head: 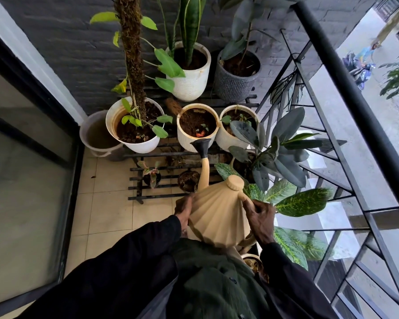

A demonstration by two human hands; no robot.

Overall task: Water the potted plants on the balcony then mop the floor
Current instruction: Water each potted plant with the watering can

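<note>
Fingers point(186, 203) of the left hand point(182, 212) and right hand point(260, 217) clasp opposite sides of the beige watering can point(217, 212); beyond them, its black spout rose point(201, 147) sits just before a ribbed white pot point(197, 127).

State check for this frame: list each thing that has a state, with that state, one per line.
Watering can: held in both hands, spout toward the middle pot.
Left hand: gripping the can's side.
Right hand: gripping the can's other side.
Middle pot: upright, soil with a small seedling.
Grey bucket: upright, holding murky water.
Moss-pole pot: tilted on the rack.
</note>
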